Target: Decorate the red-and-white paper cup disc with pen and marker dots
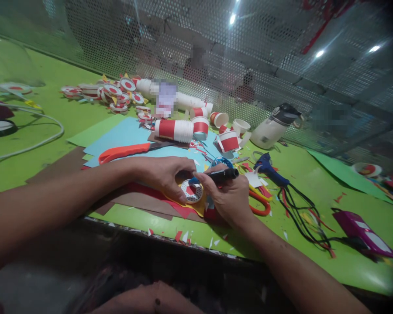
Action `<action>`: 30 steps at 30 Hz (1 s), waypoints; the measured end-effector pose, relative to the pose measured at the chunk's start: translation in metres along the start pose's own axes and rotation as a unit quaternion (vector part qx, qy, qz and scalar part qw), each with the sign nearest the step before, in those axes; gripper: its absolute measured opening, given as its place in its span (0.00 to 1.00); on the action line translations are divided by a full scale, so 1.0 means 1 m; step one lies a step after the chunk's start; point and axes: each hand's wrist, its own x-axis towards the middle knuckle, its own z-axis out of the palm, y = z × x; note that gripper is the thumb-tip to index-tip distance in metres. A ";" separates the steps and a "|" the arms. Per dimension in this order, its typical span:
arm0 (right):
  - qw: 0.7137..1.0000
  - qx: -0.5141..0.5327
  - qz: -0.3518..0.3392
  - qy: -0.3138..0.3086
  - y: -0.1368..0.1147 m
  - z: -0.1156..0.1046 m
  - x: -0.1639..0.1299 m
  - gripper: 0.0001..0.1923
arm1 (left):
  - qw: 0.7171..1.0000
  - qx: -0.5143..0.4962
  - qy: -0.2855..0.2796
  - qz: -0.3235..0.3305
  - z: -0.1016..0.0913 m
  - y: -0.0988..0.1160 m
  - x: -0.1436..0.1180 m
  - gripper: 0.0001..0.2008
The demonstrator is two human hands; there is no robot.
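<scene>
At the centre of the frame the left hand point(165, 174) lies flat with its fingers pressed down on a small round disc point(191, 191), white with a red middle, holding it against a yellow paper sheet point(199, 206). The right hand point(227, 196) pinches a black marker point(223, 174) between thumb and fingers, the pen lying nearly level with its tip hidden by the hand, close to the disc's upper right edge. Beneath them red and brown sheets overlap on the green desk point(314, 205), close to its near edge.

The disc looks light and is held only by fingertip pressure, so it could slide or turn under the pen and spoil any line drawn. The stacked sheets may also shift against each other. Orange-handled scissors point(260, 205) lie just right of the right hand, and a blue glue gun point(268, 168) with black cables point(301, 213) sits beyond; a sweeping wrist could snag them.
</scene>
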 end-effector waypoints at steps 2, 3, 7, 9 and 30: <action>1.000 0.004 0.010 0.010 0.001 -0.001 0.000 0.16 | 1.000 0.000 0.003 -0.001 0.000 0.000 0.000 0.23; 1.000 0.009 0.020 0.018 0.001 -0.002 -0.001 0.16 | 1.000 0.001 0.004 -0.001 -0.001 0.000 0.000 0.23; 0.995 0.035 0.062 0.073 -0.001 -0.007 -0.002 0.13 | 1.000 0.010 0.006 -0.010 -0.002 0.004 -0.001 0.24; 0.993 0.045 0.074 0.084 -0.002 -0.010 -0.002 0.14 | 1.000 0.016 0.009 -0.015 -0.001 0.006 -0.001 0.24; 0.994 0.039 0.099 0.018 -0.003 -0.005 -0.001 0.16 | 1.000 0.009 0.013 -0.017 0.000 0.008 0.000 0.23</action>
